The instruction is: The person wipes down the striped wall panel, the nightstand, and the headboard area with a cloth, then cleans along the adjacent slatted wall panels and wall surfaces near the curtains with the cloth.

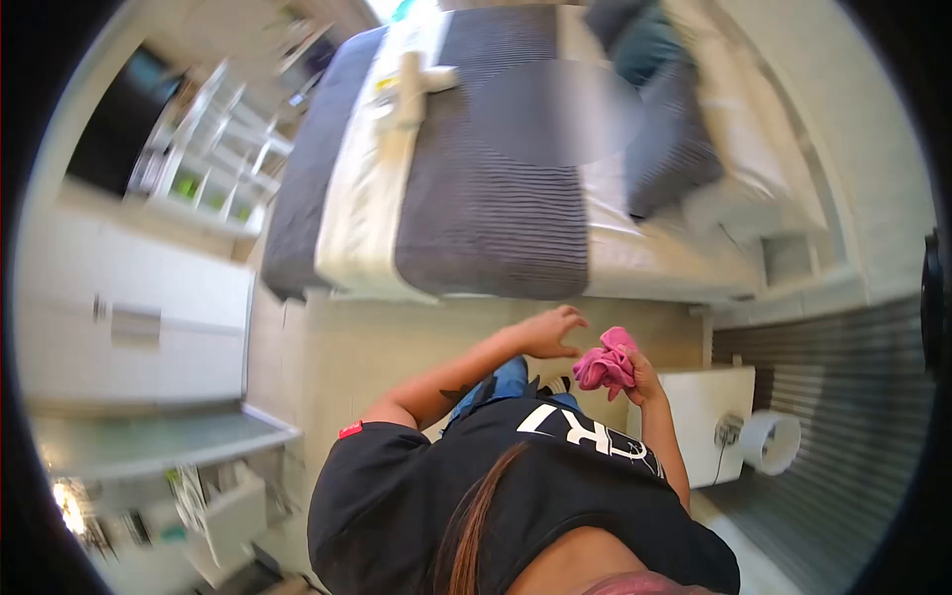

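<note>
A crumpled pink cloth [607,362] is bunched in my right hand [643,379], whose fingers are closed around it at the side. My left hand [551,332] hovers just left of the cloth, apart from it. Its fingers are spread and curved, and nothing is in them. Both hands are in front of my body, above the floor [397,342] between me and the bed [486,218].
A grey bedspread covers the bed, with a white band and dark pillows [674,129]. At my right is a white nightstand [684,397] with a lamp [769,441] beside a grey curtain [843,397]. White cabinets [149,297] and a shelf unit [213,164] stand left.
</note>
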Motion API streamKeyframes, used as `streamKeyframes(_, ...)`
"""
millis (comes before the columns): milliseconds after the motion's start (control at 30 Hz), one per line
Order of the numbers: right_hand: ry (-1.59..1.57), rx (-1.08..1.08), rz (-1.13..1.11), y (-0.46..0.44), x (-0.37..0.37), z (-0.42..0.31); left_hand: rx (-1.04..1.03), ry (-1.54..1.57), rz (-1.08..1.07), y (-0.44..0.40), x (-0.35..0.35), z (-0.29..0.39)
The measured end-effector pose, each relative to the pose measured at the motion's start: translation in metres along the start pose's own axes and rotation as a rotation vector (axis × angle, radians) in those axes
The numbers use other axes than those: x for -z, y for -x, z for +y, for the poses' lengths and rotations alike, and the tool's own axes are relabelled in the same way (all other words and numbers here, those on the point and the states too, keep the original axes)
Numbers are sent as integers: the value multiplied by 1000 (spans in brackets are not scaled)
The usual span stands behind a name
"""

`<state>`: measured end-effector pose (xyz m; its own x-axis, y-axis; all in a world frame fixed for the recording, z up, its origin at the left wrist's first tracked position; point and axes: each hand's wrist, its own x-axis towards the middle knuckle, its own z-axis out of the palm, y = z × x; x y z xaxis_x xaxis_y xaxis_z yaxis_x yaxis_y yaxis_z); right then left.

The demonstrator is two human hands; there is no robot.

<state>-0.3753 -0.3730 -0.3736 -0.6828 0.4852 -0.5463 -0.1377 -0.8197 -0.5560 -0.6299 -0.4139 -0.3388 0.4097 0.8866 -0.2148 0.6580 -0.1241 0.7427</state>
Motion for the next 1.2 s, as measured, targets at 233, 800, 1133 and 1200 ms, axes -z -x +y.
streamKeyframes(233, 623, -320, -214, -121, -179, 29, 567, -45, 685, 243, 24, -81)
streamKeyframes(800, 922, -518, -454, -305, -562, 348, 1041, 779, 1271, 672, -57, -176)
streamKeyframes(1133, 1096, -413, -573, -490, -786, 428, 1209, 255, 1194, 792, -172, -424)
streamKeyframes(1200, 1109, -389, -674, -529, -841, 451, 1284, 539, 1236, 820, -173, -421)
